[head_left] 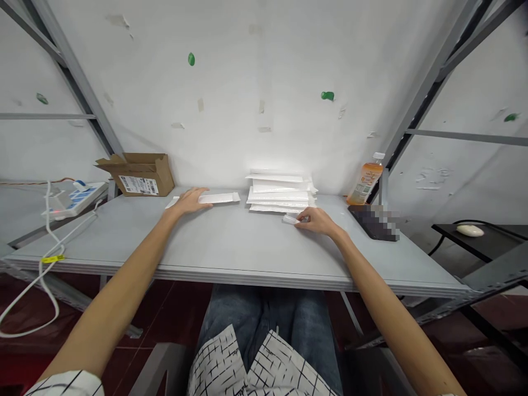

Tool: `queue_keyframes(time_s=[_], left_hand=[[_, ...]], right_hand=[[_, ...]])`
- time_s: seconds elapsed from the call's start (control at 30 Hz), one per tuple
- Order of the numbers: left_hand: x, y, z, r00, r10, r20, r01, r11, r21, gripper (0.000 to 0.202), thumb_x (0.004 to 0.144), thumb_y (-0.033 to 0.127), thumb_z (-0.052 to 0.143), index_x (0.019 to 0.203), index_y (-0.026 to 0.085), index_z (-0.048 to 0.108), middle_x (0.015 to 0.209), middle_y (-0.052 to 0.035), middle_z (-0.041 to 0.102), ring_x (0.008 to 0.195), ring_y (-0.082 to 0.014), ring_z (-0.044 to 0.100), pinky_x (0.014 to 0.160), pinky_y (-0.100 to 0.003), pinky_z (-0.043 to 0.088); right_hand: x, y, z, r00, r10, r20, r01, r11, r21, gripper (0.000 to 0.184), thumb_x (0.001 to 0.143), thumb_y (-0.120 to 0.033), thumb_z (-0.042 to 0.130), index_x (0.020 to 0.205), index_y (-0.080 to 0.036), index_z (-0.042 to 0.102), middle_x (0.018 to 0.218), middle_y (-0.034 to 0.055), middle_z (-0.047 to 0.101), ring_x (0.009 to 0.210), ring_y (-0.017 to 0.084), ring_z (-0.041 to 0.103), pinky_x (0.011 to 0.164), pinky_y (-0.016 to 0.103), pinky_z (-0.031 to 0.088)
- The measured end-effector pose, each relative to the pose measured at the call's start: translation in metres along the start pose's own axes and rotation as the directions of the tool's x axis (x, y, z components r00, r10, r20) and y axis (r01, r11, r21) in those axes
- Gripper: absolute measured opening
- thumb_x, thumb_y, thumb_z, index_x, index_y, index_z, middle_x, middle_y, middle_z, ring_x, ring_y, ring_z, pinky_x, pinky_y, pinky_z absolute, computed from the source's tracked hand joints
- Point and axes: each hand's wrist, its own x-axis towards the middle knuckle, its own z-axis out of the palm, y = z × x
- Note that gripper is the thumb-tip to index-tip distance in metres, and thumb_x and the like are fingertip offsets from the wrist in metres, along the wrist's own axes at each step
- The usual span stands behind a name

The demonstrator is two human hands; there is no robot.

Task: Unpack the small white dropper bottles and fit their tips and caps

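My left hand (190, 202) lies with fingers stretched out over a long, flat white packet (220, 198) on the table. White material also shows on the left side of this hand; whether it is the same packet I cannot tell. Closed in a pinch, my right hand (317, 221) holds the end of a small, whitish see-through piece (290, 219) close to the tabletop. Just behind that piece is a stack of flat white packets (278, 193), piled unevenly.
At the back left stands an open cardboard box (150, 177). An orange drink bottle (366, 179) leans at the right, behind a dark flat device (371, 223). A power strip (82, 199) with white cables lies left of the grey table (239, 247). Metal posts flank both sides.
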Motion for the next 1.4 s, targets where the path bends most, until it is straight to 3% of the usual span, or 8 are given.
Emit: queue_keyframes(time_s=[0.13, 0.43, 0.63, 0.8, 1.0, 1.13, 1.27, 1.4], left_hand=[[0.006, 0.027, 0.015, 0.987, -0.077, -0.143, 0.096, 0.987, 0.132, 0.053, 0.083, 0.050, 0.057, 0.127, 0.020, 0.059, 0.129, -0.0171, 0.055, 0.124, -0.0361, 0.047, 0.101, -0.049, 0.038], [0.030, 0.058, 0.032, 0.995, 0.076, 0.062, -0.084, 0.985, 0.152, 0.055, 0.085, 0.010, 0.038, 0.134, 0.028, 0.057, 0.137, -0.0090, 0.057, 0.125, -0.0286, 0.051, 0.099, -0.045, 0.041], [0.039, 0.073, 0.045, 0.996, 0.077, 0.049, -0.081, 0.993, 0.088, 0.058, 0.091, 0.016, 0.029, 0.147, 0.028, 0.042, 0.154, -0.0066, 0.040, 0.146, -0.0285, 0.027, 0.111, -0.053, 0.027], [0.029, 0.075, 0.047, 0.992, 0.031, -0.124, -0.022, 0.997, 0.078, 0.053, 0.090, 0.024, 0.037, 0.142, 0.021, 0.049, 0.151, -0.0152, 0.040, 0.141, -0.0317, 0.034, 0.112, -0.053, 0.026], [0.026, 0.072, 0.045, 0.998, 0.055, 0.014, -0.055, 0.998, 0.005, 0.050, 0.095, 0.035, 0.029, 0.140, 0.022, 0.049, 0.147, -0.0087, 0.049, 0.137, -0.0247, 0.042, 0.111, -0.042, 0.033], [0.023, 0.071, 0.045, 0.998, 0.051, 0.031, -0.051, 0.999, -0.002, 0.054, 0.097, 0.043, 0.027, 0.144, 0.023, 0.043, 0.155, -0.0097, 0.039, 0.147, -0.0293, 0.026, 0.114, -0.054, 0.024], [0.013, 0.087, 0.040, 0.982, 0.106, -0.155, -0.108, 0.994, 0.000, 0.049, 0.096, 0.038, 0.034, 0.140, 0.021, 0.047, 0.154, -0.0131, 0.040, 0.146, -0.0295, 0.028, 0.115, -0.055, 0.020], [-0.003, 0.127, 0.029, 0.882, 0.312, -0.354, -0.337, 0.941, -0.011, 0.036, 0.095, 0.028, 0.039, 0.122, 0.020, 0.062, 0.137, -0.0113, 0.057, 0.130, -0.0244, 0.047, 0.111, -0.044, 0.030]], right_hand=[[0.000, 0.001, 0.001, 1.000, -0.005, -0.005, 0.005, 1.000, -0.002, 0.019, 0.077, -0.035, 0.068, 0.086, -0.021, 0.078, 0.093, 0.0046, 0.073, 0.078, 0.018, 0.062, 0.067, 0.025, 0.041], [0.000, 0.000, 0.001, 1.000, 0.008, -0.001, -0.008, 1.000, 0.008, 0.020, 0.077, -0.034, 0.067, 0.087, -0.020, 0.077, 0.093, 0.0049, 0.072, 0.079, 0.018, 0.062, 0.068, 0.025, 0.040], [-0.001, -0.002, 0.001, 1.000, 0.007, -0.006, -0.007, 1.000, -0.006, 0.020, 0.077, -0.034, 0.067, 0.087, -0.020, 0.077, 0.094, 0.0054, 0.072, 0.079, 0.018, 0.062, 0.068, 0.025, 0.041], [-0.001, -0.005, 0.002, 1.000, 0.015, -0.013, -0.015, 0.999, -0.028, 0.021, 0.077, -0.034, 0.066, 0.087, -0.021, 0.078, 0.096, 0.0053, 0.072, 0.081, 0.019, 0.063, 0.068, 0.025, 0.040], [-0.002, -0.011, 0.002, 1.000, 0.009, 0.002, -0.009, 1.000, -0.017, 0.020, 0.078, -0.035, 0.065, 0.086, -0.021, 0.077, 0.094, 0.0039, 0.073, 0.081, 0.019, 0.063, 0.067, 0.025, 0.039], [-0.003, -0.012, 0.002, 1.000, 0.004, 0.026, -0.005, 0.999, 0.039, 0.021, 0.076, -0.038, 0.067, 0.085, -0.021, 0.076, 0.091, 0.0024, 0.073, 0.079, 0.017, 0.062, 0.067, 0.025, 0.040], [-0.004, -0.017, 0.004, 0.999, -0.024, 0.026, 0.021, 0.994, 0.105, 0.019, 0.075, -0.038, 0.069, 0.081, -0.020, 0.075, 0.087, 0.0028, 0.073, 0.075, 0.017, 0.061, 0.066, 0.026, 0.041], [-0.006, -0.020, 0.001, 0.999, -0.033, 0.036, 0.023, 0.966, 0.256, 0.021, 0.073, -0.038, 0.070, 0.077, -0.017, 0.074, 0.083, 0.0046, 0.072, 0.065, 0.015, 0.060, 0.060, 0.026, 0.042]])
